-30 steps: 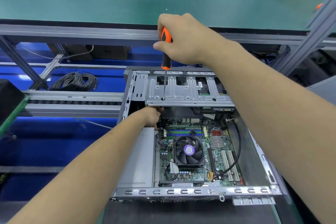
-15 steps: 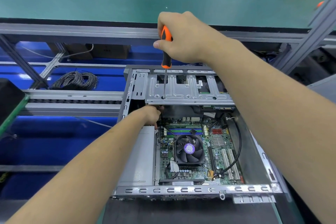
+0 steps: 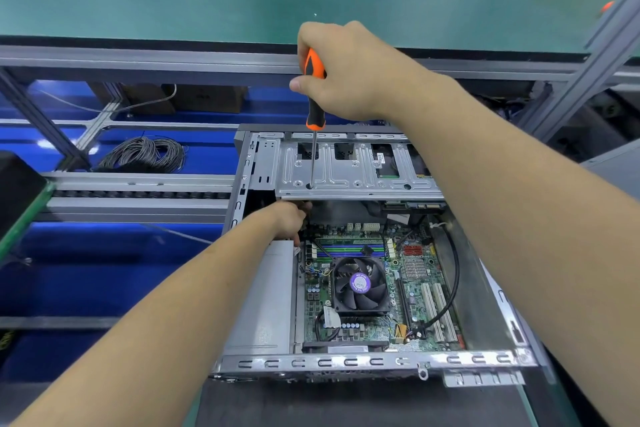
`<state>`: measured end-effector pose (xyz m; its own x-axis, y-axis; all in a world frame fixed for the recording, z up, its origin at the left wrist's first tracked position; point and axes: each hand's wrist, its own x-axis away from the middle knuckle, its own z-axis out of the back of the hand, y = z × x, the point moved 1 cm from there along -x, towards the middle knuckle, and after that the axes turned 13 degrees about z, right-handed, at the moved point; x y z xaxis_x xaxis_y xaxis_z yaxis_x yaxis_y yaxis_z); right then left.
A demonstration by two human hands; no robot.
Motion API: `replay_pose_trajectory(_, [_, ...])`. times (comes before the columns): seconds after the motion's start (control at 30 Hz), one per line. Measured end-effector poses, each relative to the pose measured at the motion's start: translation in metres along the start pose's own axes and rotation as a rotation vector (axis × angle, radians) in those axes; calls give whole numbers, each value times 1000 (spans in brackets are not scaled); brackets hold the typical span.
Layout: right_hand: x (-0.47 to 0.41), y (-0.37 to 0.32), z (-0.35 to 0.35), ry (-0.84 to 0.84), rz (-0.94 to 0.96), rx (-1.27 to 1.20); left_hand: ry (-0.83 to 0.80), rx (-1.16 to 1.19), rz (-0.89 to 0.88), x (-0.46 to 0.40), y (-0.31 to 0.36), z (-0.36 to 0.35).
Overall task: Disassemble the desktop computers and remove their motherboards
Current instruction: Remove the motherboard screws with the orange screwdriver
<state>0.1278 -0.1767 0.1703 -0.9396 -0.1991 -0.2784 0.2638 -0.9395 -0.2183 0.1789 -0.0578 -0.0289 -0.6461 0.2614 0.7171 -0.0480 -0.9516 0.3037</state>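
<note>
Unscrewing stage, judging by the layout: side panel already off the desktop case (image 3: 363, 362), motherboard (image 3: 377, 288) not yet out, seated flat in the case floor below and between both forearms. Right hand (image 3: 349, 73) is clenched around the orange-and-black screwdriver (image 3: 313, 94), shaft held near vertical, tip sitting in a hole at the near-left of the drive cage (image 3: 353, 170) directly under that hand. Left hand (image 3: 289, 220) reaches under the cage's near edge, just below the screwdriver tip; fingers are hidden in shadow, so cannot tell if it grips anything or just braces.

Left to do, as a judgement: free the drive cage, unplug cables, take off board screws, lift the board. So early-to-mid progress on this unit. CPU fan (image 3: 360, 284) with heatsink, memory sticks and a black cable (image 3: 453, 274) are all in place on the board.

Materials: cage is stamped bare sheet steel, ribbed, with cutouts and small round holes, dull grey sheen. Case rim nearest the person is folded metal with slotted tabs. Grey matte box of the power supply (image 3: 263, 305) sits under the left forearm. Board is green, densely populated, white expansion slots toward the right forearm. Fan is black plastic with a purple hub sticker. Screwdriver handle looks rubbery, shaft thin polished steel. Green matte bench top (image 3: 173, 0) beyond the right hand; a coil of grey wire (image 3: 145, 154) left of it.
</note>
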Motion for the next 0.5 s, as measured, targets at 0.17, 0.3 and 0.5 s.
replay_pose_trajectory(0.17, [0, 0, 1, -6, -6, -4, 13, -40, -46, -6, -3, -1])
replay_pose_trajectory(0.3, [0, -1, 1, -7, -10, -2, 7, -43, -37, -8, -5, 0])
replay_pose_trajectory(0.5, [0, -2, 1, -2, -12, -6, 19, -16, -39, -11, -6, -2])
